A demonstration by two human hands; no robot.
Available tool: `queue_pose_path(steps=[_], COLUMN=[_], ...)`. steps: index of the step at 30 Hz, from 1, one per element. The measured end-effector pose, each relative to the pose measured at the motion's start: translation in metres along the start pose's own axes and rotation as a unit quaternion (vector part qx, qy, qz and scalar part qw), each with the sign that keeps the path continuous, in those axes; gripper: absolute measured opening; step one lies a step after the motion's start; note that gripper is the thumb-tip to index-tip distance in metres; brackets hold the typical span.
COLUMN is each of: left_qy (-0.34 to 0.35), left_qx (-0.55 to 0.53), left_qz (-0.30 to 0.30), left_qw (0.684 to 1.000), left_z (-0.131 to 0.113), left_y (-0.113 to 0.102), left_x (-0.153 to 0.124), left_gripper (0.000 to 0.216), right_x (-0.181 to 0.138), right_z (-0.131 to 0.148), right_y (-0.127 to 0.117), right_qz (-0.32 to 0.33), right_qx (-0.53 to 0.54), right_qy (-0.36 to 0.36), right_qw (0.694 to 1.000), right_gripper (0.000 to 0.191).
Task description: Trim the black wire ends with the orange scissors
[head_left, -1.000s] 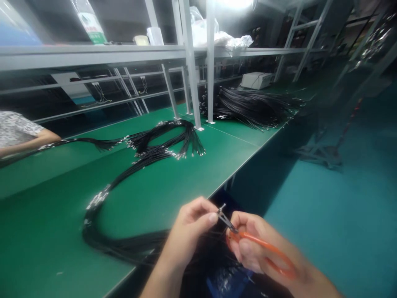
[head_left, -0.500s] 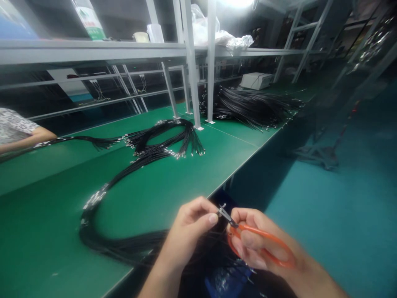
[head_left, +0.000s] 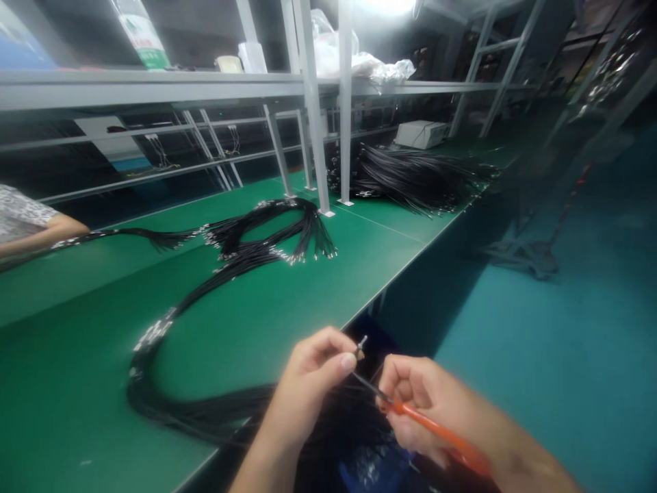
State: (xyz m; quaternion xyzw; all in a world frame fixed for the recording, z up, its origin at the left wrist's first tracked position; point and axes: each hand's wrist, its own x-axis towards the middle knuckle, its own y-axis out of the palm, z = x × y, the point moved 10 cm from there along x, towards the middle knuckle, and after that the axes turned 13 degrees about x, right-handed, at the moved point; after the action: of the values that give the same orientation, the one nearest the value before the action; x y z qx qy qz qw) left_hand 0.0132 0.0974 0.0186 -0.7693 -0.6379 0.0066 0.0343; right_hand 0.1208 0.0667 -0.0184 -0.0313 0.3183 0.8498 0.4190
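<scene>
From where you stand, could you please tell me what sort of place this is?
Probably a cable workshop: black cable bundles lie on a long green workbench, and the right hand holds orange-handled scissors.

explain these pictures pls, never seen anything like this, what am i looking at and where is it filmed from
There is no machine doing the handling: these are one person's bare hands, filmed by a single camera worn on that person's head, facing forward and down. The left hand pinches a small metal-tipped piece. The right hand holds orange-handled scissors, blades pointing toward the left hand. On the green table, a long bundle of black cables curves round toward the hands. Beyond it is a looped bundle, and farther off a big cable pile near a pale box. At the left edge you see another person's arm.
</scene>
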Motion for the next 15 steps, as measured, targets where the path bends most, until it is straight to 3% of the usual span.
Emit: queue_pose_path(steps=[7,15], left_qy=[-0.053,-0.092], left_qx=[-0.097,-0.190], left_qz=[0.031,0.063], left_qw=[0.993,0.975], left_z=[0.008,0.017], left_y=[0.005,0.011], left_x=[0.001,0.006], left_gripper=[0.015,0.020], right_x=[-0.003,-0.007], right_z=[0.005,0.006], right_y=[0.005,-0.009], right_qz=[0.051,0.042], right_qx=[0.022,0.046], right_qy=[-0.044,-0.071], right_qw=[0.998,0.996], right_gripper=[0.034,0.033])
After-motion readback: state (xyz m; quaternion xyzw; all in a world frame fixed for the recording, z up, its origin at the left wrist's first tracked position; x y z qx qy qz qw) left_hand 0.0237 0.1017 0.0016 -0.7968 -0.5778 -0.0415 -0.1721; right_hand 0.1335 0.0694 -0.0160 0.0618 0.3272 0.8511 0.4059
